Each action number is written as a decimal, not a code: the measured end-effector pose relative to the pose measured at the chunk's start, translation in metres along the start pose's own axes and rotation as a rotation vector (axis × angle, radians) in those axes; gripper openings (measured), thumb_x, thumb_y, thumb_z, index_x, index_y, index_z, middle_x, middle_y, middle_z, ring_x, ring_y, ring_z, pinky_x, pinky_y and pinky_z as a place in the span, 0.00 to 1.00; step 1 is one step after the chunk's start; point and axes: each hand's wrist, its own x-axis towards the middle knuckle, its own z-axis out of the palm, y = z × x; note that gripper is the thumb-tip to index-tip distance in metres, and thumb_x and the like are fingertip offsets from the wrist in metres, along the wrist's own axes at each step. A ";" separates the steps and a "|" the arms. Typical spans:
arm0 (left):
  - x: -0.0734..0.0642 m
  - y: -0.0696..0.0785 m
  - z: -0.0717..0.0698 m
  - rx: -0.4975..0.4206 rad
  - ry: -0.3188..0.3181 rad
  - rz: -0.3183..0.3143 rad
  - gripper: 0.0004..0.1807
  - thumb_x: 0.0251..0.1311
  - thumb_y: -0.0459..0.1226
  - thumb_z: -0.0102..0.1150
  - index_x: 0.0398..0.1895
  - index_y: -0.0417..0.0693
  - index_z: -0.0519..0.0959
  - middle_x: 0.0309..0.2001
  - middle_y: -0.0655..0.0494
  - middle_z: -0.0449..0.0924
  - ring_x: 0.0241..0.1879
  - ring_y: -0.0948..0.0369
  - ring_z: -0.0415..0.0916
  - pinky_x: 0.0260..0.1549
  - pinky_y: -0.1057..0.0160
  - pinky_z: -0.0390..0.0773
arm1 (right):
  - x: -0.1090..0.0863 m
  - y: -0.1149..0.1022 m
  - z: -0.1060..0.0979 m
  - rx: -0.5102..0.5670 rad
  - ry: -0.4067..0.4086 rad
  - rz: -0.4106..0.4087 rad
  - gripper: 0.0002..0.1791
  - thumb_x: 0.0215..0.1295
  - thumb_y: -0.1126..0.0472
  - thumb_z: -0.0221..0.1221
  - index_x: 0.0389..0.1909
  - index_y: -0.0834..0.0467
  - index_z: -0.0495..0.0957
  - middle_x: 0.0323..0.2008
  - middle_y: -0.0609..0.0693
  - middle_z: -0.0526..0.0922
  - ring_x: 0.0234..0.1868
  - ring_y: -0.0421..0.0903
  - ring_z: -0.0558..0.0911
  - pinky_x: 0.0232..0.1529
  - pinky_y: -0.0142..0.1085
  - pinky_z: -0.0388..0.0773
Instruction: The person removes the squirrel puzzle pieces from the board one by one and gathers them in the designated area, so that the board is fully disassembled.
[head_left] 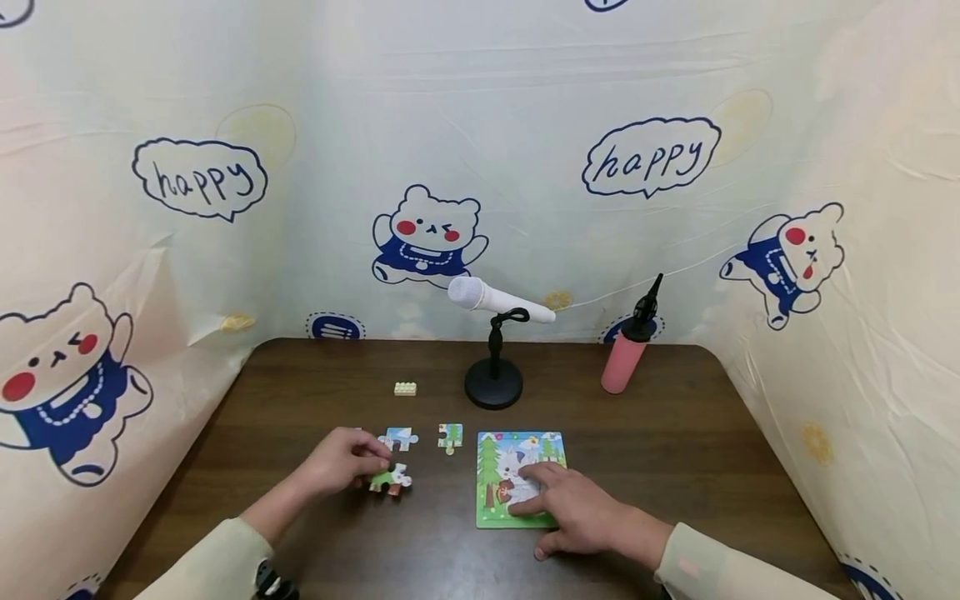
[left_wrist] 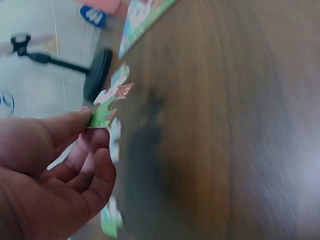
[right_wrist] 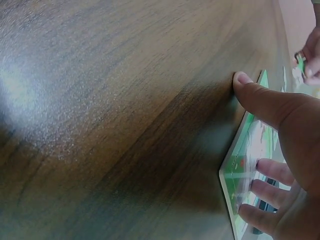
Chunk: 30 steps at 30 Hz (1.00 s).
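Between thumb and fingers, my left hand (head_left: 341,460) pinches a jigsaw puzzle piece (head_left: 390,481) with green, white and brown print. In the left wrist view the jigsaw piece (left_wrist: 106,111) is tilted above the table, and its shadow falls beside it. My right hand (head_left: 585,510) rests its spread fingers on a rabbit-picture puzzle board (head_left: 487,454); its thumb lies off the near edge, by the wood. Beyond the left hand are a blue-and-white puzzle piece (head_left: 398,438) and a green-and-blue one (head_left: 450,436). The left hand partly hides another piece.
A pale yellow toy brick (head_left: 405,388) lies farther back on the brown table (head_left: 315,383). Behind the board stand a white microphone (head_left: 502,300) on a black stand (head_left: 493,385) and a pink pump bottle (head_left: 624,364) with a black top. Printed cloth hangs around the table.
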 end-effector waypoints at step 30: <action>-0.022 -0.044 -0.031 0.335 0.222 -0.207 0.04 0.54 0.31 0.72 0.25 0.48 0.86 0.21 0.60 0.79 0.22 0.61 0.72 0.22 0.61 0.72 | 0.001 0.000 0.003 -0.021 0.018 -0.011 0.31 0.60 0.36 0.68 0.66 0.28 0.75 0.74 0.51 0.67 0.74 0.54 0.65 0.69 0.58 0.67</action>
